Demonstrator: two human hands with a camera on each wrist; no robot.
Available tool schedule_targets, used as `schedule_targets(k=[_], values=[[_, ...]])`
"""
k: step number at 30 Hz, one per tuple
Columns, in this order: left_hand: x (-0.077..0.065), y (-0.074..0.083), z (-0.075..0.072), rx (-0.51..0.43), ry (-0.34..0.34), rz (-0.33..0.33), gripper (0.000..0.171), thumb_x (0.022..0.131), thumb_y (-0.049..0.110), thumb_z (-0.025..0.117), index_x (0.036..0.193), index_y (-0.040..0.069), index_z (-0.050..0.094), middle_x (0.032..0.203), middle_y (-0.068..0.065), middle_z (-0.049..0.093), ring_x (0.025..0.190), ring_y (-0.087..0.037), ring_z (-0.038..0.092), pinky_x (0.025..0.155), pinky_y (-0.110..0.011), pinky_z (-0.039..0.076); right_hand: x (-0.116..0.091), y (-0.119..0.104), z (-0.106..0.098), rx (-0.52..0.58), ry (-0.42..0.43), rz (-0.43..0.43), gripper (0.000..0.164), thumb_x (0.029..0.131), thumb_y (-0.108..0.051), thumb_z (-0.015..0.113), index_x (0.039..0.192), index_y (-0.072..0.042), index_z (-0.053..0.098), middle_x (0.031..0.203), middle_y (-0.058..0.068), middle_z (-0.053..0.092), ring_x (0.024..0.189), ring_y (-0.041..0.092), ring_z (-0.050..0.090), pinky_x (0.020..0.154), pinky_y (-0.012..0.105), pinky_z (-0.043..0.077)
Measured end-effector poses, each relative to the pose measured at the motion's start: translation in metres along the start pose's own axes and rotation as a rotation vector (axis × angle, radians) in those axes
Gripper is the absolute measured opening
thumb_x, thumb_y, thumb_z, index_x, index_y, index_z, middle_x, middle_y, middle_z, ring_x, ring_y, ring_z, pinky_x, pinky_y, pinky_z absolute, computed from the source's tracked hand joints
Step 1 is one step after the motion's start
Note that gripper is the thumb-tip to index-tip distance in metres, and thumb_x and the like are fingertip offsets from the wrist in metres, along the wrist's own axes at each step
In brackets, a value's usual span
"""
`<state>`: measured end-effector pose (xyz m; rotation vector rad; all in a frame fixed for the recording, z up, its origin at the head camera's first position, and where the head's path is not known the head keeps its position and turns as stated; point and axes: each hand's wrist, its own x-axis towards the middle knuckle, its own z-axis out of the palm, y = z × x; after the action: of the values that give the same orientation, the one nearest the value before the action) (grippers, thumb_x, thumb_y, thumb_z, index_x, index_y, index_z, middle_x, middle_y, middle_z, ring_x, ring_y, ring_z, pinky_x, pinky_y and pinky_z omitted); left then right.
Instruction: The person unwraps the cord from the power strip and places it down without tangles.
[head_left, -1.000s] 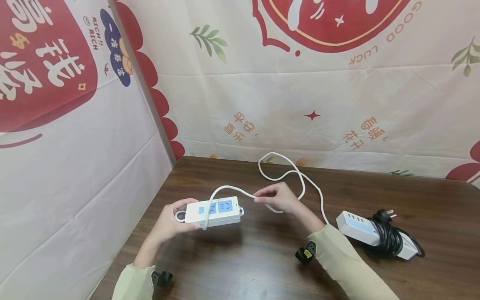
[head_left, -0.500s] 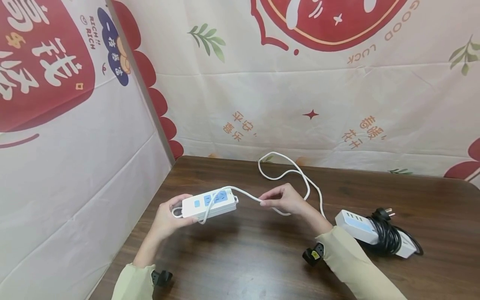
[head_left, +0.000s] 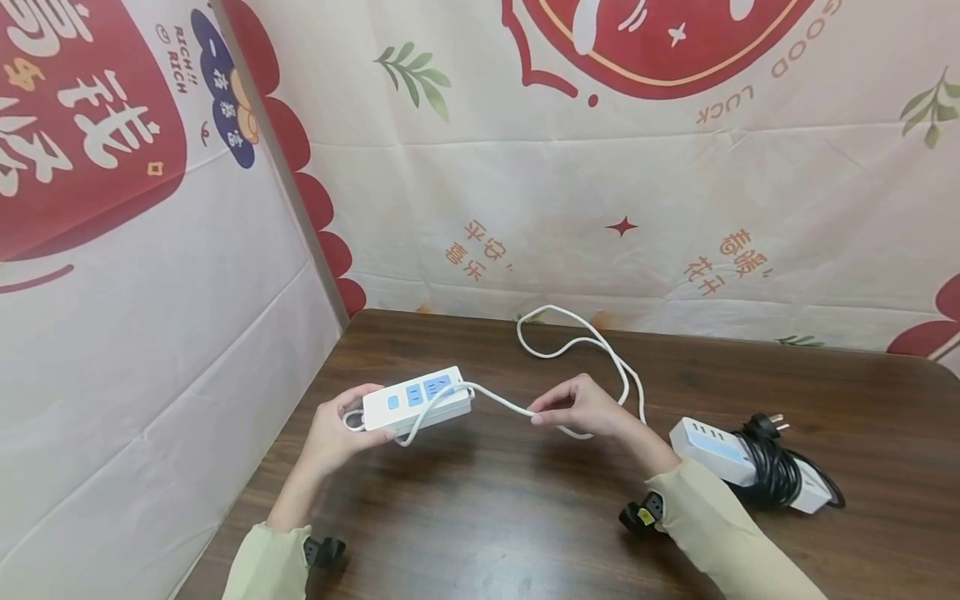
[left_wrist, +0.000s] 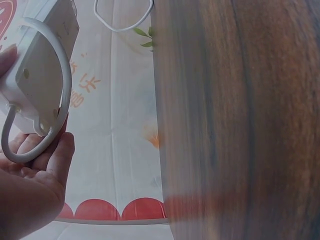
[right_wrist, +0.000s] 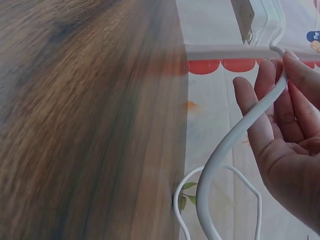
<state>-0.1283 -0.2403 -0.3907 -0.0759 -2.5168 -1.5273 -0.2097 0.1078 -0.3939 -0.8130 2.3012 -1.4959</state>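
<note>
My left hand (head_left: 333,433) grips the left end of a white power strip (head_left: 382,410) with blue socket faces, tilted above the table. From that end a white cord (head_left: 497,397) loops beneath the strip and crosses over its right part. To the right, my right hand (head_left: 588,407) pinches the cord between thumb and fingers. The left wrist view shows the cord (left_wrist: 64,70) bending round the strip's end (left_wrist: 37,95), near the fingers. In the right wrist view the cord (right_wrist: 220,155) runs down from the pinching fingertips.
The rest of the white cord lies in a loose loop (head_left: 558,357) near the table's back edge. A second white power strip (head_left: 712,452), wrapped in black cord (head_left: 772,475), lies on the brown wooden table (head_left: 480,533) at right. Printed cloths hang behind and left.
My right hand has moved right and slightly down, drawing the cord along. The power strip has shifted a little left and tilted up at its right end; the cord now crosses farther right.
</note>
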Motion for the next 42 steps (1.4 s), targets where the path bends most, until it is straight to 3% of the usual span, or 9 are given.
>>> schedule_targets(k=[4,16,28,32,42], values=[[0.001,-0.001,0.0,0.001,-0.011,0.009,0.057,0.061,0.003,0.082,0.113,-0.001,0.058,0.103,-0.019,0.064,0.084,-0.019,0.057,0.069,-0.026,0.046,-0.004,0.003,-0.001,-0.006,-0.019,-0.008,0.02,0.074,-0.012,0.074,0.086,0.004,0.071,0.073,0.009,0.069,0.068,0.003,0.059,0.062,0.019,0.044],[0.001,0.0,0.001,-0.049,0.007,0.004,0.059,0.061,0.007,0.083,0.115,0.003,0.058,0.106,-0.017,0.063,0.085,-0.017,0.057,0.071,-0.023,0.047,-0.02,0.01,0.001,-0.024,-0.096,-0.045,0.019,0.074,-0.013,0.075,0.084,0.002,0.072,0.071,0.006,0.069,0.062,0.001,0.056,0.057,0.019,0.044],[0.004,0.002,0.003,-0.082,0.039,0.001,0.06,0.06,0.002,0.082,0.115,0.002,0.058,0.109,-0.019,0.062,0.086,-0.018,0.056,0.072,-0.023,0.046,-0.02,0.018,0.006,-0.037,-0.122,-0.047,0.018,0.073,-0.011,0.075,0.082,0.004,0.071,0.071,0.009,0.069,0.06,0.001,0.055,0.055,0.019,0.044],[0.004,0.005,0.003,-0.081,0.036,0.011,0.06,0.06,0.003,0.083,0.115,0.002,0.059,0.11,-0.018,0.062,0.089,-0.018,0.056,0.073,-0.024,0.044,-0.017,0.023,0.009,-0.06,-0.106,-0.012,0.019,0.073,-0.011,0.075,0.082,0.004,0.071,0.07,0.008,0.069,0.059,0.004,0.058,0.055,0.019,0.045],[0.003,0.008,0.004,-0.156,-0.048,0.059,0.059,0.061,-0.001,0.08,0.115,0.0,0.057,0.106,-0.021,0.062,0.084,-0.012,0.058,0.072,-0.027,0.048,-0.004,0.028,0.012,-0.124,-0.025,0.02,0.015,0.073,-0.009,0.074,0.081,0.004,0.071,0.067,0.006,0.068,0.058,0.008,0.061,0.055,0.021,0.045]])
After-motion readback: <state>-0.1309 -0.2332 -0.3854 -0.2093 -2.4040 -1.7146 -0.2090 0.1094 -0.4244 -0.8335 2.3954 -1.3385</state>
